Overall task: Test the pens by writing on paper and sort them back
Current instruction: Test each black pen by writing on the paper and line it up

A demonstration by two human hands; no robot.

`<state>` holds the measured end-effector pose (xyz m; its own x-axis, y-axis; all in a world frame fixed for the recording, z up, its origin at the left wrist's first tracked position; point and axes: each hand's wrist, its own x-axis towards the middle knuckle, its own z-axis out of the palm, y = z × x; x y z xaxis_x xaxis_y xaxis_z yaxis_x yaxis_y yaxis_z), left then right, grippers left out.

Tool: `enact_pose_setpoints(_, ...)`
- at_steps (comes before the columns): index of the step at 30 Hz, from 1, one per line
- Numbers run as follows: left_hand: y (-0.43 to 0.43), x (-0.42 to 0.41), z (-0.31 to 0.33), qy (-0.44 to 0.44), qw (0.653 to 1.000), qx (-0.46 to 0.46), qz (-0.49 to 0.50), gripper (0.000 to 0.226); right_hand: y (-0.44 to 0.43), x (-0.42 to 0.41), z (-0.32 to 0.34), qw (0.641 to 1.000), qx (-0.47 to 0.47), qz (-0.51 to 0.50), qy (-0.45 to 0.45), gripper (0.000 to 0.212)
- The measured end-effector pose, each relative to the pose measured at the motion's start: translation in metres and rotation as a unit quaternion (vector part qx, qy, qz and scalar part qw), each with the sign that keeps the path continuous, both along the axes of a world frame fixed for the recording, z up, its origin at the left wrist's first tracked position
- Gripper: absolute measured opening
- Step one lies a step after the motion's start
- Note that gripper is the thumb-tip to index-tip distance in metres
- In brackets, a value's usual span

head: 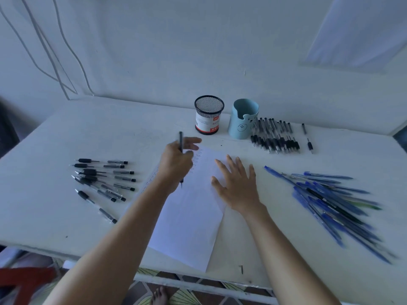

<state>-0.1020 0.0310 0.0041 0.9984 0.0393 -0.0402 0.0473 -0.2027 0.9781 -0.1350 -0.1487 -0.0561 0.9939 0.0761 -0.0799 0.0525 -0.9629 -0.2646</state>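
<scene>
As paper (189, 219) lies flat, left hand (176, 160) grips pen (180, 139).

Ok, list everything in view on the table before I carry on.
table: one, white, against the wall
paper sheet: one, white, table centre
mesh cup: one, black with white-red label, far centre
bear cup: one, light blue, right of mesh cup
left black pens: roughly nine, black, left of paper sheet
far black pens: a dozen or so, black, right of bear cup
lone pen: one, black, right of far black pens
blue pens: many, blue, blurred pile right of paper sheet
held pen: one, dark, in left hand
left hand: one, grips held pen above paper sheet
right hand: one, flat on paper sheet
</scene>
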Motion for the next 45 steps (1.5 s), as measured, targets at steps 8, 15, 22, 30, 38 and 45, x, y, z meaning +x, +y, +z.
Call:
enact_pose_setpoints(8,0.012,0.028,-0.023,0.047,0.955,-0.280,0.084,0.055,0.002,-0.001,0.000,1.000,-0.004,-0.003,-0.021,0.071)
enact_pose_setpoints(15,0.018,0.032,-0.031,-0.016,0.995,-0.076,0.059,0.017,0.003,0.001,0.000,0.999,0.033,-0.003,-0.039,0.063)
enact_pose_setpoints(22,0.022,0.022,-0.038,0.003,0.996,0.074,0.046,0.030,0.004,0.002,-0.001,0.998,0.032,-0.013,-0.049,0.069)
enact_pose_setpoints(30,0.021,0.026,-0.038,-0.005,0.989,0.146,0.032,0.034,0.004,0.002,-0.003,0.998,0.029,-0.012,-0.055,0.065)
enact_pose_setpoints(38,0.020,0.023,-0.038,-0.017,0.989,0.145,0.010,0.025,0.004,0.002,-0.003,0.998,0.034,-0.014,-0.051,0.064)
enact_pose_setpoints(45,0.019,0.023,-0.039,-0.018,0.988,0.153,0.017,0.031,0.004,0.002,-0.003,0.999,0.026,-0.016,-0.045,0.068)
